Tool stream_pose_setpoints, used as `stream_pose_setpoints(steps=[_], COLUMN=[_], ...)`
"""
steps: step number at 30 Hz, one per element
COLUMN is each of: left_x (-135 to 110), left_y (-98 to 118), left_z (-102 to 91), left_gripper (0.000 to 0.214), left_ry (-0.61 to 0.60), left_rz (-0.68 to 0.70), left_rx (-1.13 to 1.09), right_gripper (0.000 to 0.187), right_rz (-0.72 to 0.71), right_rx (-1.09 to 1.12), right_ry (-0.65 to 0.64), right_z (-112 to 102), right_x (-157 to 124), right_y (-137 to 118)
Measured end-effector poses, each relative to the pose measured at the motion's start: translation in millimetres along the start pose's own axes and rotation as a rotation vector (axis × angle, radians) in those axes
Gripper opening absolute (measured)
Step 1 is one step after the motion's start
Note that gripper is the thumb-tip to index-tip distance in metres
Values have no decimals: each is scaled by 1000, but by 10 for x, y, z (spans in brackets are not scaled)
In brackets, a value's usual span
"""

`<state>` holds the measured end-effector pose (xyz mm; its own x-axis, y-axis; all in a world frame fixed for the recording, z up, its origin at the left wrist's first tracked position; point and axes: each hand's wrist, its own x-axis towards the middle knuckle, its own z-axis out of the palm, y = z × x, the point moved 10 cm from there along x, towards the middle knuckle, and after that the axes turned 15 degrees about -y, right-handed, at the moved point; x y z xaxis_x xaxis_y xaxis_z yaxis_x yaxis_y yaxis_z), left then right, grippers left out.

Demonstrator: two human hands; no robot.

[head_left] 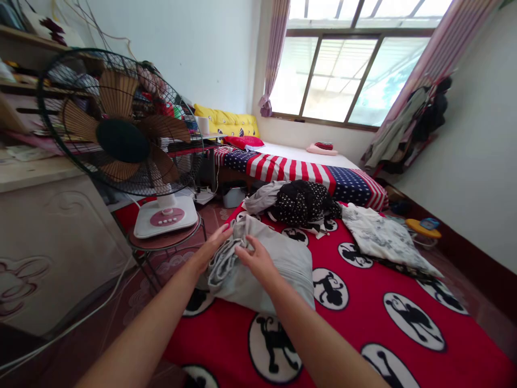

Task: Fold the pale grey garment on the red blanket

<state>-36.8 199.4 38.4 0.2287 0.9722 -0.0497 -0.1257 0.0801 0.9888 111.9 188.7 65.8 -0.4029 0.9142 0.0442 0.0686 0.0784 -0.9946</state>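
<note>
A folded grey garment (278,264) lies on the near left part of a red bed cover (363,334) printed with black-and-white monkey circles. My left hand (214,243) grips the garment's bunched left edge, fingers curled round the cloth. On top of the garment rests my right hand (258,258), whose fingers pinch a fold near the middle. Both forearms reach in from the bottom of the view.
A black dotted garment (302,203) and a white patterned one (383,237) lie further back on the bed. A standing fan (121,134) sits on a small round table (165,241) at the left. Beyond are a second bed with a striped cover (307,170) and a window (351,75).
</note>
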Motion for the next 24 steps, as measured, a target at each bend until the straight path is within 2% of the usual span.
stream_pose_setpoints(steps=[1, 3, 5, 6, 8, 9, 11, 12, 14, 16, 18, 19, 21, 24], left_x=[8, 32, 38, 34, 6, -15, -58, -75, -99, -105, -101, -103, -138, -274], left_y=[5, 6, 10, 2, -19, -24, -23, -17, 5, 21, 24, 4, -107, -445], left_z=[-66, -135, -156, -156, -155, -157, -161, -172, -215, -249, -190, -103, 177, 840], left_gripper=[89, 96, 97, 96, 95, 95, 95, 96, 98, 99, 95, 90, 84, 89], left_ry=[14, 39, 98, 131, 192, 214, 230, 233, 239, 237, 213, 192, 162, 143], left_rz=[20, 42, 31, -5, -116, -172, -249, -267, -256, -217, -179, -166, -134, -57], left_rx=[98, 359, 650, 790, 1021, 1102, 1184, 1185, 1089, 944, 854, 818, 637, 123], right_gripper=[52, 40, 30, 31, 45, 56, 74, 80, 85, 77, 64, 60, 62, 66], right_rz=[-51, -183, -273, -270, -137, -17, 216, 290, 327, 265, 190, 155, 102, 43], right_rx=[-11, -129, -349, -455, -558, -551, -491, -459, -401, -291, -164, -124, -122, -362], right_ry=[-2, 102, 353, 488, 650, 663, 590, 545, 484, 419, 383, 387, 420, 509], right_z=[-12, -264, -716, -945, -1328, -1468, -1592, -1590, -1534, -1463, -1504, -1597, -1924, -2601], right_x=[-93, -371, -738, -913, -1124, -1154, -1135, -1117, -1083, -1042, -1039, -1056, -1104, -1188], right_y=[-20, -117, -207, -210, -61, 87, 403, 517, 614, 626, 604, 572, 452, 92])
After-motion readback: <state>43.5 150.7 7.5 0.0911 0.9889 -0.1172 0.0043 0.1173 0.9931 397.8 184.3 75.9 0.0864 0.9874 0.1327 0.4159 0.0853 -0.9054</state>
